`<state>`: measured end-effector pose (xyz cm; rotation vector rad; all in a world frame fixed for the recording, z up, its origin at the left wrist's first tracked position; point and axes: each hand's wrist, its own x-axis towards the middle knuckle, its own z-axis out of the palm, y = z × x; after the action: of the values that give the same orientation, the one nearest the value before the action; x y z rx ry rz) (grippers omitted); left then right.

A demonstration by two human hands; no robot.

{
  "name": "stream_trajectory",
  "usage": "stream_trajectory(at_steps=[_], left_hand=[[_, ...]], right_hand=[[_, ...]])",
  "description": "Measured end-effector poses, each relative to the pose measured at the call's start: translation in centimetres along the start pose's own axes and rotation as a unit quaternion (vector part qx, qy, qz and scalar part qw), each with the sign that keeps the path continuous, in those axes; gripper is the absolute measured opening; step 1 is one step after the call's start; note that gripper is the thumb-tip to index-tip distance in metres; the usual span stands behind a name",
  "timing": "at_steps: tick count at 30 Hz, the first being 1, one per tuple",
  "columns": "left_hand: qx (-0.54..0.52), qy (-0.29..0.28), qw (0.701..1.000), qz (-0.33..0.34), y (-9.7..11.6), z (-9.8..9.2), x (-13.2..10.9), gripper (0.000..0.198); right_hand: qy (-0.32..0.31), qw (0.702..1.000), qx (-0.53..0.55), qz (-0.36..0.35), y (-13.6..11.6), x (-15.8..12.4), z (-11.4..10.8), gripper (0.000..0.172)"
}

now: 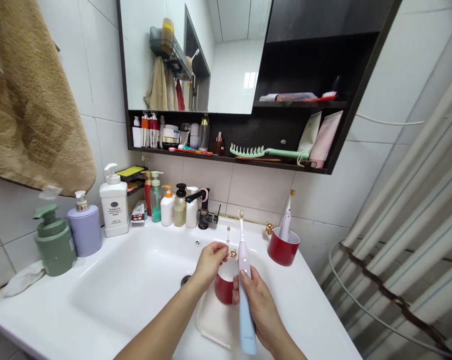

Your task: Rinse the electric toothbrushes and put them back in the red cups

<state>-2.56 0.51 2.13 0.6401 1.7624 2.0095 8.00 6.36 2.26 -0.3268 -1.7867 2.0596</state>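
An electric toothbrush (pixel 244 295), pink at the top and pale blue below, stands nearly upright in my right hand (pixel 261 305), its bristles (pixel 241 214) pointing up. My left hand (pixel 211 260) has its fingers pinched together near a small brush head (pixel 228 234); whether they grip it is hard to make out. Behind and below the hands, a red cup (pixel 223 290) with a white inside and a gold knob at its rim sits on a pale tray (pixel 214 325) in the sink. On the counter at the right, another red cup (pixel 283 252) holds a second toothbrush (pixel 286 222).
Around the white sink (pixel 135 270) stand a black faucet (pixel 203 210), several pump bottles (pixel 115 205) and a green dispenser (pixel 55 245). Above hangs a dark mirror cabinet (pixel 286 130) with a green hairbrush (pixel 248 151). A brown towel (pixel 38 100) hangs left.
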Motion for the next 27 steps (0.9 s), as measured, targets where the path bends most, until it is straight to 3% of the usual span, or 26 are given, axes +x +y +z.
stream_trajectory(at_steps=[2,6,9,13,19,27], left_hand=[[0.141,0.007,0.989,0.048,-0.8,-0.7,-0.6,0.016],[0.382,-0.012,0.916,0.119,-3.1,-1.3,-2.1,0.021],[0.460,-0.036,0.879,0.118,-4.5,-0.9,-2.5,0.029],[0.526,-0.063,0.842,0.103,-5.0,-0.4,-2.0,0.027],[0.550,-0.085,0.816,0.156,-3.6,-0.1,-1.2,0.022],[0.603,-0.069,0.764,0.218,0.6,3.6,3.3,0.020]], right_hand=[[0.028,0.999,0.009,-0.032,-0.7,1.2,-0.4,0.020],[0.091,0.987,-0.013,-0.130,-2.2,4.8,-0.6,0.020],[0.116,0.981,-0.041,-0.148,-2.1,7.2,-0.6,0.024],[0.123,0.976,-0.120,-0.135,0.3,8.5,-1.0,0.025],[0.118,0.949,-0.265,-0.120,2.3,8.7,-2.6,0.028],[0.122,0.893,-0.425,-0.080,-1.9,12.6,-5.5,0.024]])
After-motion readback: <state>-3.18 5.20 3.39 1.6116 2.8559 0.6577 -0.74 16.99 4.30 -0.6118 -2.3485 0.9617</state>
